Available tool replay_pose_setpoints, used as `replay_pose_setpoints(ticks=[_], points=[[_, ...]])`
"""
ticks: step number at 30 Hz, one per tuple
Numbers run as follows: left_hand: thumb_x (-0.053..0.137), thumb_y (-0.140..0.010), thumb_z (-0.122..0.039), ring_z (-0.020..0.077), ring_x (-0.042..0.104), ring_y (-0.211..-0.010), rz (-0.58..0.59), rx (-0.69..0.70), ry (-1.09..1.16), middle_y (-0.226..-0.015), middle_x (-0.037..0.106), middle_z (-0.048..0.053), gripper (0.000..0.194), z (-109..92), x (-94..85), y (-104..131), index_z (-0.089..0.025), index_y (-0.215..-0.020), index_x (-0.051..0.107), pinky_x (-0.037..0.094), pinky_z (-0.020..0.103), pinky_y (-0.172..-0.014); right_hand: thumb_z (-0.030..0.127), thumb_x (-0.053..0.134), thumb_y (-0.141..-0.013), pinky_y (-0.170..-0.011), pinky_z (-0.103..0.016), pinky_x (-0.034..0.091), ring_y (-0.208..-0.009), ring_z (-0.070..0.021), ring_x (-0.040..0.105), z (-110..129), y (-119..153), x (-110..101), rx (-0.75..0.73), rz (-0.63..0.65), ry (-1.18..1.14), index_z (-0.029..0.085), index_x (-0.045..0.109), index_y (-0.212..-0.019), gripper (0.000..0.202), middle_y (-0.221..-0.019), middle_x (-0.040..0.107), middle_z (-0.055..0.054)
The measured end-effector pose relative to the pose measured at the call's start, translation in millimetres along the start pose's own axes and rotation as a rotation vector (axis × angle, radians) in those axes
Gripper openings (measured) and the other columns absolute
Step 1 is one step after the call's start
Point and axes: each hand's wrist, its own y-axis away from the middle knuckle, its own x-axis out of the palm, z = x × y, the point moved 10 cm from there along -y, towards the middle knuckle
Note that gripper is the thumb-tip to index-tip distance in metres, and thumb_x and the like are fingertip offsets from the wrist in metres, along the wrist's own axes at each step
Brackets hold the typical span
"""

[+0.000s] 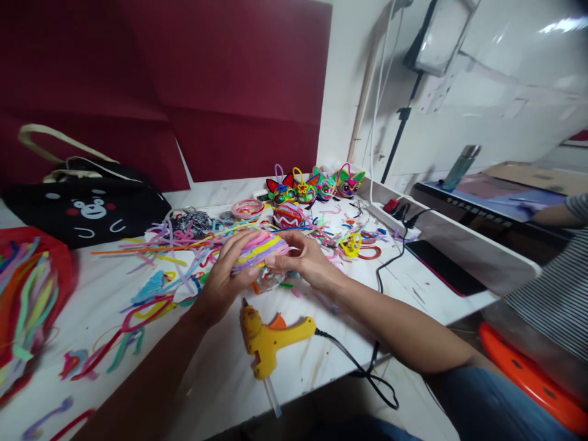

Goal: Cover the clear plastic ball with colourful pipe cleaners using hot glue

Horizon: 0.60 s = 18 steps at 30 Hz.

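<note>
Both hands hold a striped ball of pink, yellow and purple fuzzy stems (261,250) above the white table (215,367). My left hand (226,278) wraps round its left side, fingers over the top and thumb below. On the right side my right hand (305,257) grips it between thumb and bent fingers. Below the ball is a clear, crinkled wrapper (271,278), partly hidden. A yellow glue gun (271,337) lies nearer the front edge, with a clear stick poking out of its end.
Loose colourful stems (154,294) litter the left side. Several colourful animal heads (305,188) stand at the back. A black bag (92,205) is at left, a dark phone (444,266) at right, with a black cord (379,275) between. A person in striped clothing (551,300) is beyond.
</note>
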Motion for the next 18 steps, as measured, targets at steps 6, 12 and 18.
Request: replay_pose_setpoints(ticks=[6,12,18], points=[[0.062,-0.084,-0.059,0.0336,0.041,-0.143,-0.01,0.011,-0.073,-0.147,0.05,0.011,0.066,-1.6,-0.1,-0.4,-0.024,-0.138,0.053,0.03,0.051,-0.122,0.028,0.093,-0.051,-0.076,-0.03,0.053,-0.082,-0.0163,0.066,-2.7,-0.7,-0.9,-0.028,0.001,0.049,0.019,0.068,-0.104,0.06,-0.103,0.071,-0.002],[0.057,-0.09,-0.053,0.0303,0.04,-0.144,-0.021,0.02,-0.055,-0.148,0.05,0.009,0.055,3.2,1.0,0.3,-0.025,-0.138,0.054,0.027,0.05,-0.124,0.029,0.091,-0.054,-0.082,-0.031,0.052,-0.087,-0.017,0.065,1.9,0.7,0.0,-0.071,0.018,0.072,0.02,0.068,-0.107,0.058,-0.106,0.071,-0.002],[0.059,-0.09,-0.052,0.029,0.039,-0.145,-0.039,0.039,-0.047,-0.149,0.05,0.009,0.056,3.7,-1.4,0.6,-0.023,-0.137,0.054,0.027,0.047,-0.124,0.028,0.093,-0.051,-0.079,-0.031,0.052,-0.085,-0.0177,0.065,5.4,0.7,2.6,-0.047,0.06,0.013,0.02,0.068,-0.106,0.061,-0.097,0.072,-0.001]])
